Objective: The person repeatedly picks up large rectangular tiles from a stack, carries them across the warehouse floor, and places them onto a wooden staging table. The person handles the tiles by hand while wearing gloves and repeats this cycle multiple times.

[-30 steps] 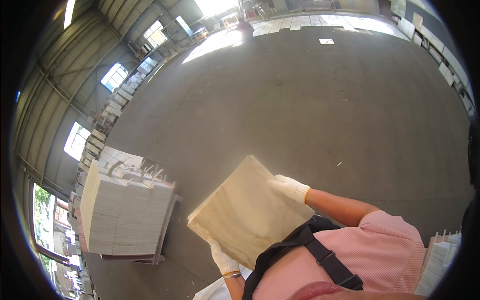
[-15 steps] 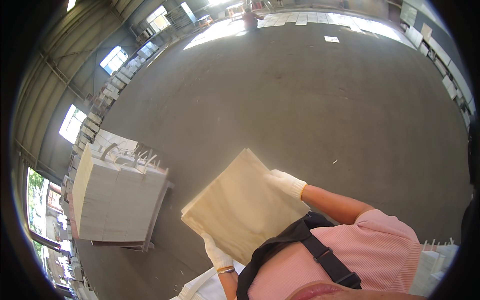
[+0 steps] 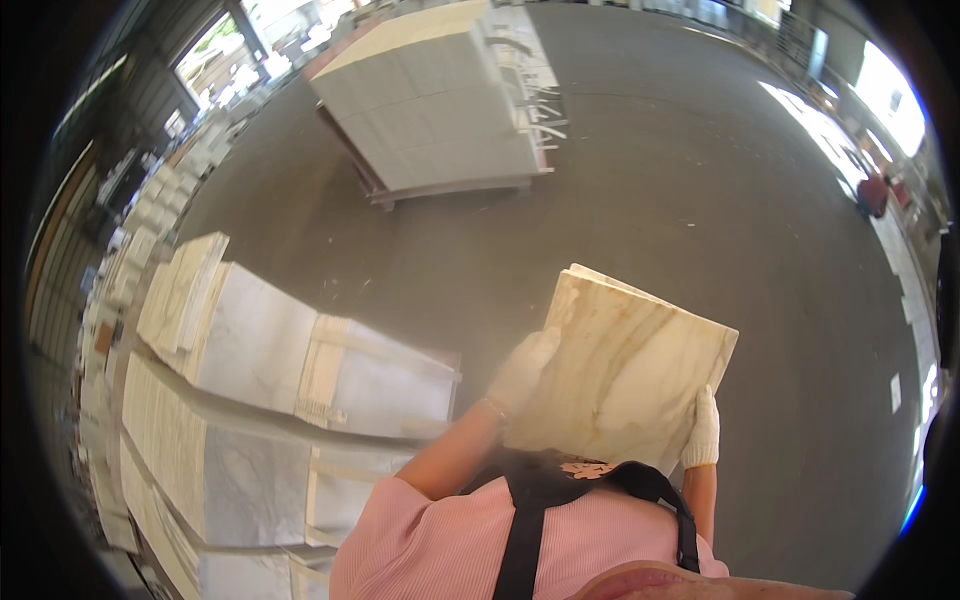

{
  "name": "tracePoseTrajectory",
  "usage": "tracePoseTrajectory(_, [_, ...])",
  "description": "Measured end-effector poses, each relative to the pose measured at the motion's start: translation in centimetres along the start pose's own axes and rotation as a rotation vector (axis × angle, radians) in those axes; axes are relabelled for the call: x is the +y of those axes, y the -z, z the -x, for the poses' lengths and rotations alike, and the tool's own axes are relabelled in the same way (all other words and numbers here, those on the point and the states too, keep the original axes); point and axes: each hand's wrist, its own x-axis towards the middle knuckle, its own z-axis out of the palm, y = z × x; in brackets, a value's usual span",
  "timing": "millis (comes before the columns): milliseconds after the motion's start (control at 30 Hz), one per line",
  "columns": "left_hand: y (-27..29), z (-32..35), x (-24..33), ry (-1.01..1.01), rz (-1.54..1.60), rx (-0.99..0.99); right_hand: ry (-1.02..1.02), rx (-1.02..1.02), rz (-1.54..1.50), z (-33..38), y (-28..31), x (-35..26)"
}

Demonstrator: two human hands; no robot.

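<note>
Fingers of the left hand [image 3: 522,368], in a white glove, curl over the left edge of the slab [image 3: 625,375]; the right hand [image 3: 702,430], gloved too, clamps the right edge lower down, fingers pressed together. This cream, brown-veined slab sits tilted against the chest, above the black straps [image 3: 525,540], clear of the floor [image 3: 700,200].

Only the two edges are held, so I judge a slip likely if either glove loses its hold, and a corner could chip on the concrete. Stacks of pale slabs [image 3: 260,350] lie close on the left and would catch a swing that way. A loaded pallet [image 3: 440,110] stands ahead, well apart.
</note>
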Motion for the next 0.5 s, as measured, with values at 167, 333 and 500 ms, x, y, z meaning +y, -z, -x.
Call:
tracePoseTrajectory(167, [1.8,-0.2,0.8,0.083,0.102,0.024,-0.1,-0.071,0.12,-5.0,-2.2,0.2])
tracePoseTrajectory(333, [5.2,-3.4,0.1,0.019,0.064,0.098,-0.267,-0.19,0.148,-12.6,-6.3,0.8])
tracePoseTrajectory(500, [10.5,-11.2,-0.1,0.103,-0.081,0.308,-0.321,-0.316,0.252,-20.7,-16.6,0.4])
